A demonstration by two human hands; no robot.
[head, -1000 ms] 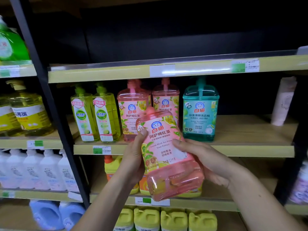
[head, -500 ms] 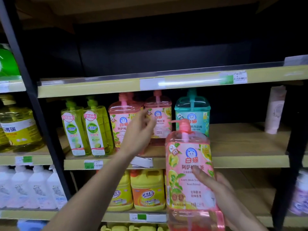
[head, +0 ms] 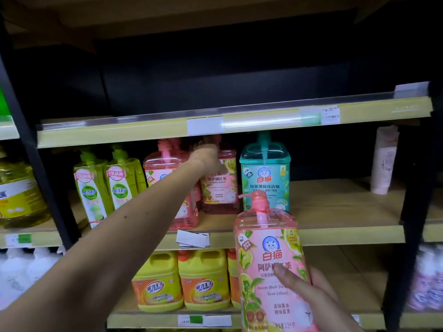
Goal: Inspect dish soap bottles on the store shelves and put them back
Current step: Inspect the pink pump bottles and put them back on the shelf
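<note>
Head view, facing store shelving. Right hand [head: 311, 293], lower right of the frame, grips a pink pump bottle [head: 271, 271] upright, fingers curled round its labelled front and side; its pump head rises in front of the middle shelf [head: 347, 233] edge. Left hand [head: 207, 155], centre of the frame, reaches to the top of a pink bottle on the shelf [head: 220, 185]; the hand is motion-blurred, its fingers appear to close about the bottle's pump, but whether they actually clasp it cannot be told. Left forearm crosses the frame from the lower left, passing in front of a second pink shelf bottle [head: 167, 168]. Just right of the reached bottle stands a teal bottle [head: 265, 173]. Left of the pink pair stand two slim green bottles [head: 107, 188], side by side. At the far right of the middle shelf stands a pale upright bottle [head: 383, 161], well apart from the others. Upper shelf [head: 143, 133] carries price tags along its front strip. On the lower shelf, centre, sit yellow jugs with orange labels [head: 182, 281]. At the left edge, beyond a black upright post [head: 36, 152], a large yellow bottle [head: 19, 192] stands on the neighbouring bay. A loose white tag [head: 193, 239] hangs at the middle shelf's front edge.
</note>
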